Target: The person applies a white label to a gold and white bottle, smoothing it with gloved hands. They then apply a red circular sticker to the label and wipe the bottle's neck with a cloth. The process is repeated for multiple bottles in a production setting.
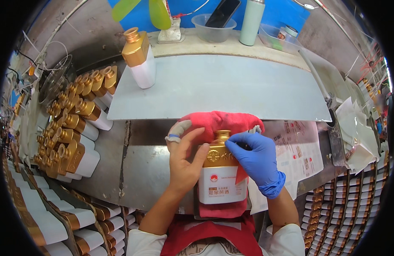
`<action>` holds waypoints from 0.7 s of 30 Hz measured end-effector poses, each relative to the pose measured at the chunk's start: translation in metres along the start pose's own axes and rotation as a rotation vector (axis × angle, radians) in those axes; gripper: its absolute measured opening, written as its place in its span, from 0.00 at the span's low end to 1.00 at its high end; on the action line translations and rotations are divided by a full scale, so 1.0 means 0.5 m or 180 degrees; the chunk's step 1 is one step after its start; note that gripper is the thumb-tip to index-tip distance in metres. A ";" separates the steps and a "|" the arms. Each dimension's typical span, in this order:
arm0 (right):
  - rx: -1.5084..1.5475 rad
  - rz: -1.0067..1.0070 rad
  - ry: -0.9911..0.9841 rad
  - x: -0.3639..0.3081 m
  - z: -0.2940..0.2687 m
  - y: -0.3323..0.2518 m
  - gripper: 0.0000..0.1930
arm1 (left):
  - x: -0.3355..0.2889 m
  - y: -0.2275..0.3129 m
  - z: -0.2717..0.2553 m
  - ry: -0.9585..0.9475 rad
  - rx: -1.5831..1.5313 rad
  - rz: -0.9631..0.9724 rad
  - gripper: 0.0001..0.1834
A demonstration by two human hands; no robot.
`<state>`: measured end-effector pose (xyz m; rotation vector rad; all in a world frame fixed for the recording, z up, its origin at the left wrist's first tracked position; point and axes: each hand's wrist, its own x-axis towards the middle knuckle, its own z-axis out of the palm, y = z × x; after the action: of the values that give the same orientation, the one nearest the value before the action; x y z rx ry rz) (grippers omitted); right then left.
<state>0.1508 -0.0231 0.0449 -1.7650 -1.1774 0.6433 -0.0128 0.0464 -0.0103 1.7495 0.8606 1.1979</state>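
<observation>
A white bottle with a gold shoulder and neck point(222, 183) lies face up in front of me on a folded red cloth point(218, 117). Its front carries printed marks and a red round emblem. My left hand point(185, 155) is at its upper left, fingers spread and thumb at the gold shoulder; one finger wears a whitish cover with a blue band. My right hand point(257, 160), in a blue glove, bends over the bottle's right shoulder with thumb and fingertips pinched together. What they pinch is too small to tell. Below the glove a small red piece point(241, 174) shows against the bottle.
One bottle point(139, 57) stands on the grey board point(222, 85). Many similar bottles point(73, 132) crowd the left, with more racked at lower left and lower right. Printed sheets point(297, 149) lie right of the cloth. Behind are a fan point(169, 21), a phone in a bowl point(214, 32) and a green flask point(251, 23).
</observation>
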 end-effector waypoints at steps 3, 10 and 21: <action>-0.0384 -0.0128 -0.0034 0.013 -0.002 0.017 0.08 | 0.033 0.002 0.004 0.0055 0.0554 0.0348 0.19; -0.0613 0.0144 -0.0111 0.031 -0.014 0.007 0.08 | 0.102 0.007 -0.001 -0.0757 0.1171 0.0410 0.22; -0.0364 0.0343 -0.0448 0.055 -0.041 0.022 0.08 | 0.140 -0.009 -0.012 -0.1279 0.0997 0.0215 0.24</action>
<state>0.1834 -0.0077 0.0460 -1.9151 -1.2414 0.7883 0.0030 0.1107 0.0132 2.1903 0.7779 0.7361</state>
